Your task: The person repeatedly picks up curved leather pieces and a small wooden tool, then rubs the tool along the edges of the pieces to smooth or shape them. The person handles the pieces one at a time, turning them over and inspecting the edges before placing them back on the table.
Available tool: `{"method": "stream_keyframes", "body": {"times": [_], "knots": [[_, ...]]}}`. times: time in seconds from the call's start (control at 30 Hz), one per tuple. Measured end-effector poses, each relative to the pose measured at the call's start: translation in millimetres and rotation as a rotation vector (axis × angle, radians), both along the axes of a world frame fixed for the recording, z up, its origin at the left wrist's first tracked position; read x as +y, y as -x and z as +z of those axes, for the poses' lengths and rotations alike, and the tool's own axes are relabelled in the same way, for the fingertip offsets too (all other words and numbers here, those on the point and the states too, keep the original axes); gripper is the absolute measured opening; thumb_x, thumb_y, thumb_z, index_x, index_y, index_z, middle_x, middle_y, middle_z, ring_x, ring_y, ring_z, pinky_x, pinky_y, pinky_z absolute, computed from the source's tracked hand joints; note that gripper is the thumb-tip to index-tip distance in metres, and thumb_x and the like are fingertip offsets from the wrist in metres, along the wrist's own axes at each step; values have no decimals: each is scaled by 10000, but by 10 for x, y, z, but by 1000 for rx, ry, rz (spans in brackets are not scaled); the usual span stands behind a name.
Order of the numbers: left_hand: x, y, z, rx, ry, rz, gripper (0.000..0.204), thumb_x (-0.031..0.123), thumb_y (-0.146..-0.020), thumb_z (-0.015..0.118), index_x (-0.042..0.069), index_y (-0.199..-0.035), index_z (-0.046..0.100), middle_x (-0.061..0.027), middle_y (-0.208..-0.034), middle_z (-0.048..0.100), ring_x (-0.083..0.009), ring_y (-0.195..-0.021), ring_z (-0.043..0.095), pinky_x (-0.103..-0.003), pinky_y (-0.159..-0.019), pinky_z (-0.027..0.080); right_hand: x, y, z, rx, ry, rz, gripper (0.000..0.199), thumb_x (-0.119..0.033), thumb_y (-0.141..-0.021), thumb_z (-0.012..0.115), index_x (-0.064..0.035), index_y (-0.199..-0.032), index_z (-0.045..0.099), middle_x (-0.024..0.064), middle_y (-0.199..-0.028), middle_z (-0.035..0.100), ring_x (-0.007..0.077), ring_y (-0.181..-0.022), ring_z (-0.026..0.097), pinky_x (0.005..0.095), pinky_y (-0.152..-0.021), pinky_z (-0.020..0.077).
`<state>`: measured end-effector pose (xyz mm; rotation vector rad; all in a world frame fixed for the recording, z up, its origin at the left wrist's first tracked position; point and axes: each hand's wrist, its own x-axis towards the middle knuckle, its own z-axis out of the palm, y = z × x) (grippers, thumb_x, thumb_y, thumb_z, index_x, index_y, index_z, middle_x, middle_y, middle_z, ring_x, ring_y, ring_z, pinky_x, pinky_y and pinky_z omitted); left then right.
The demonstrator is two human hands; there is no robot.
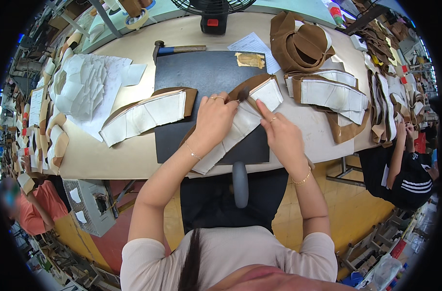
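Note:
A long curved shoe-upper piece (240,123), white-lined with a brown edge, lies slanted on a black work mat (204,72). My left hand (212,119) holds a small dark brush (242,94) whose tip touches the brown edge of the piece. My right hand (279,133) presses flat on the white lining, index finger stretched toward the brush. A second similar piece (148,114) lies to the left, half on the mat.
A hammer (177,49) and a paper sheet (254,46) lie behind the mat, near a fan base (214,22). Stacks of brown and white pieces (332,92) fill the right; white cut pieces (83,85) pile at left. Other people sit at far right (405,165) and lower left (34,203).

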<state>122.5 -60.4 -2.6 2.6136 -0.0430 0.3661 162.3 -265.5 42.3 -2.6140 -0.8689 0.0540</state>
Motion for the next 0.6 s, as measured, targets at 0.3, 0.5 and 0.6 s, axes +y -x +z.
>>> {"method": "stream_keyframes", "body": {"times": [0.3,0.5,0.6], "knots": [[36,98,27,65,10,56,151,201,-870,727,98,-971,774,-53,-885,667,-230,-836,628,-372,-798,373,61,72,137,15,-216,17,495,-193,-969,631,-271,-1452,553,94,-800,629,314,-651,642,415,-582,532],[52,110,63,95,56,90,161,226,-880,719,102,-966,774,-47,-892,667,-218,-859,622,-372,-802,364,72,81,3,-4,-46,17,488,-181,-951,658,-263,-1426,582,79,-766,604,300,-624,636,401,-563,528],[142,175,61,222,234,105,158,230,-884,716,106,-963,773,-45,-887,660,-211,-860,612,-374,-804,362,72,105,-22,-28,-20,19,489,-182,-951,656,-260,-1428,580,76,-766,602,298,-615,635,400,-564,528]]}}
